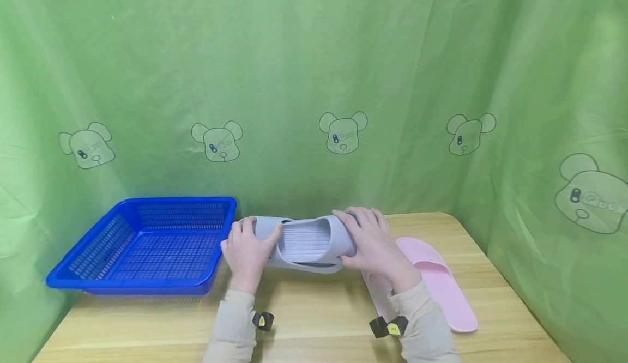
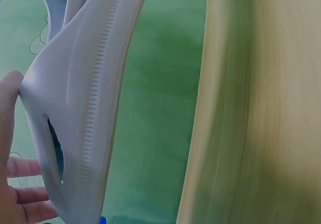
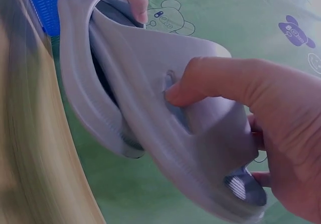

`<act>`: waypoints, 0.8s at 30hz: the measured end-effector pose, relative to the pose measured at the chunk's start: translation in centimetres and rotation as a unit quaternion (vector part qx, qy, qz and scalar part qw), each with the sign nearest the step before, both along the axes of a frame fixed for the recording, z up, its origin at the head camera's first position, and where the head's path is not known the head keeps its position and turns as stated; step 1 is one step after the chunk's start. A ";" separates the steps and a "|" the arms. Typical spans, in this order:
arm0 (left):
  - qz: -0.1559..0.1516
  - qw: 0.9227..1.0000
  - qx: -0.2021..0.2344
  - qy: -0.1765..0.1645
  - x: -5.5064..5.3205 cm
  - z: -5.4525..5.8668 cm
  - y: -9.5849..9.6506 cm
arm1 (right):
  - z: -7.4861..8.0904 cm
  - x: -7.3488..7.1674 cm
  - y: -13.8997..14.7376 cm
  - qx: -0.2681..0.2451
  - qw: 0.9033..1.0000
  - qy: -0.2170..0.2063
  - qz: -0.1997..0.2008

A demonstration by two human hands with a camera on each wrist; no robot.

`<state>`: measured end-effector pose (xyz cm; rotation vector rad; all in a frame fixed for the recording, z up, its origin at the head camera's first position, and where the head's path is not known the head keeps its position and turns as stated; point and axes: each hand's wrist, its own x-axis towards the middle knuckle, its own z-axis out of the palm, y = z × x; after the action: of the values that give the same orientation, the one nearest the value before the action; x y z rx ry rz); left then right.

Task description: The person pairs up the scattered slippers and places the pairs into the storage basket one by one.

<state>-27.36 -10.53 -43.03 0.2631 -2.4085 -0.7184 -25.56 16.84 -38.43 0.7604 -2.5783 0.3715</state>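
Left hand and right hand grip opposite ends of the grey slippers, held together above the table; blue basket at left, pink slippers at right

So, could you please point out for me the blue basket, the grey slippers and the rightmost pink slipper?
Blue basket (image 1: 167, 254): head view, on its bare bottom.
Grey slippers (image 1: 305, 244): head view, on one ribbed footbed.
Rightmost pink slipper (image 1: 445, 289): head view, on its footbed.
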 end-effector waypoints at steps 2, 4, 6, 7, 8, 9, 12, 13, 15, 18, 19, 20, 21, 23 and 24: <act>0.001 1.000 -0.002 -0.002 0.0 0.0 0.1 | 0.0 0.0 0.0 0.002 1.000 0.004 -0.001; 0.001 1.000 -0.003 -0.002 0.1 0.0 0.1 | -0.1 -0.1 -0.1 0.003 1.000 0.013 -0.002; 0.003 1.000 -0.005 -0.002 0.1 0.0 0.1 | -0.1 -0.1 -0.2 0.005 1.000 0.024 -0.005; 0.004 1.000 -0.005 -0.002 0.1 0.0 0.1 | -0.2 -0.1 -0.3 0.006 1.000 0.030 -0.006; 0.005 1.000 -0.005 -0.002 0.1 0.0 0.1 | -0.2 -0.1 -0.4 0.008 0.999 0.035 -0.007; 0.006 1.000 -0.006 -0.003 0.1 0.0 0.1 | -0.3 -0.2 -0.5 0.009 0.999 0.039 -0.007; 0.007 1.000 -0.002 -0.005 0.1 0.2 0.1 | -0.5 -0.2 -0.9 0.012 0.999 0.048 -0.009; 0.008 1.000 -0.001 -0.005 0.1 0.2 0.1 | -0.6 -0.3 -0.9 0.012 0.999 0.050 -0.011; 0.009 1.000 -0.001 -0.003 0.2 0.2 0.1 | -0.7 -0.3 -1.1 0.010 0.998 0.058 -0.013; 0.008 1.000 -0.008 -0.001 0.3 0.3 0.4 | -0.8 -0.3 -1.3 0.011 0.997 0.071 -0.016; 0.008 1.000 -0.012 0.002 0.3 0.2 0.5 | -0.8 -0.3 -1.3 0.012 0.997 0.074 -0.017; 0.008 1.000 -0.016 0.004 0.3 0.2 0.6 | -0.8 -0.3 -1.4 0.013 0.997 0.077 -0.016; 0.008 1.000 -0.019 0.007 0.3 0.2 0.6 | -0.9 -0.3 -1.4 0.014 0.997 0.080 -0.016; 0.010 1.000 -0.023 0.011 0.3 0.1 0.8 | -0.9 -0.3 -1.5 0.015 0.996 0.082 -0.016; 0.012 1.000 -0.024 0.013 0.2 0.1 0.8 | -0.9 -0.3 -1.5 0.015 0.996 0.083 -0.016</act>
<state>-27.13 -9.72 -42.97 0.2607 -2.3899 -0.6480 -25.87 15.31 -39.35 0.7263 -2.4418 0.2498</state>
